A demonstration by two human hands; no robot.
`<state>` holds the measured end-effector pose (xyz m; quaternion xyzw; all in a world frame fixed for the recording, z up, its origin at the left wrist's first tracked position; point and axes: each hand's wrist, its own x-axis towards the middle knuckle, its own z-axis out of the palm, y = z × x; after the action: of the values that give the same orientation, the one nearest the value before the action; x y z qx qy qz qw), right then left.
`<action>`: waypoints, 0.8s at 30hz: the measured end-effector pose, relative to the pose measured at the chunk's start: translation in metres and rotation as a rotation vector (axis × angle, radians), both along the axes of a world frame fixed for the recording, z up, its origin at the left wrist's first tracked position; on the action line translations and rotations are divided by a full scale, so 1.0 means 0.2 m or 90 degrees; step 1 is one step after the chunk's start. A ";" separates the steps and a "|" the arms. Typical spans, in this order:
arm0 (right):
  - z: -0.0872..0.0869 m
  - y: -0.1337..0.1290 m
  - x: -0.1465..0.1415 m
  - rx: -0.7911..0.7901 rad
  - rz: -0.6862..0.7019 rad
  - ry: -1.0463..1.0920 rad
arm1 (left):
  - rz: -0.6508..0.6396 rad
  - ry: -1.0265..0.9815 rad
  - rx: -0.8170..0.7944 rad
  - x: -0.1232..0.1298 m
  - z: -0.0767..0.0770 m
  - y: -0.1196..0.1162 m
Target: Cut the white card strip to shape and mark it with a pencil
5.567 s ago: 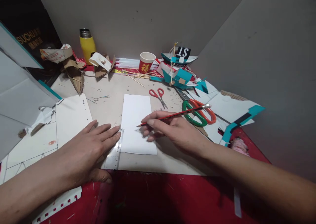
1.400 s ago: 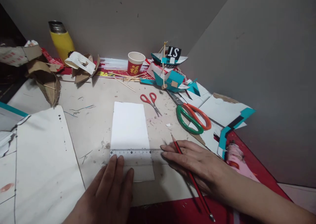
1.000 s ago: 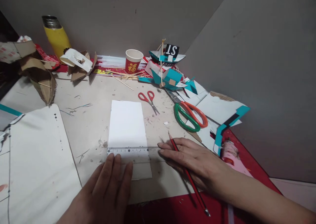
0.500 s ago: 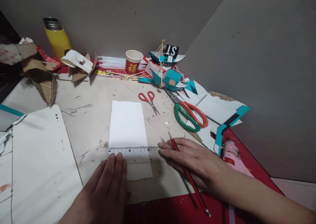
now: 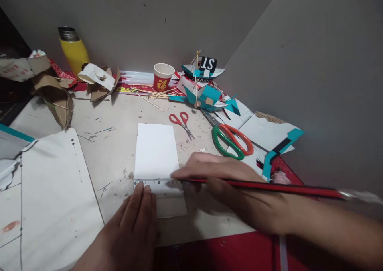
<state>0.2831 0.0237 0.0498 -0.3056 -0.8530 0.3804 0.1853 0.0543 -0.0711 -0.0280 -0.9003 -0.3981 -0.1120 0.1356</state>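
A clear ruler [image 5: 161, 186] lies across the lower part of a white sheet of card [image 5: 157, 151]. My left hand [image 5: 128, 227] rests with its fingers stretched out flat, the fingertips pressing on the ruler's left end. A red and black pencil [image 5: 287, 188] is gripped in my right hand [image 5: 223, 169], slanted low, its back end pointing right. The right fingertips are at the card's right edge, beside the ruler's upper edge, and cover the ruler's right end. Hidden by the fingers, the pencil's tip cannot be made out.
Small red scissors [image 5: 183, 125] and large green-and-orange scissors [image 5: 229, 139] lie beyond the card. Farther back stand a paper cup [image 5: 163, 77], toy boats [image 5: 206, 97], skewers and a yellow bottle [image 5: 74, 55]. Marked card [image 5: 56, 199] lies at left, cardboard pieces [image 5: 61, 99] behind.
My right hand has moved left onto the card's right edge and turned the pencil from pointing away to lying nearly level. The left hand stays pressed on the ruler. The view has shifted slightly.
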 end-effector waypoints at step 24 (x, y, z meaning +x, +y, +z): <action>-0.21 0.12 -0.40 -0.447 -0.199 0.084 | -0.028 -0.009 0.015 0.00 -0.01 0.02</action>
<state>0.2040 0.0483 0.0079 -0.4515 -0.6002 0.6354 0.1797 0.0543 -0.0669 -0.0303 -0.9065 -0.3776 -0.1260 0.1406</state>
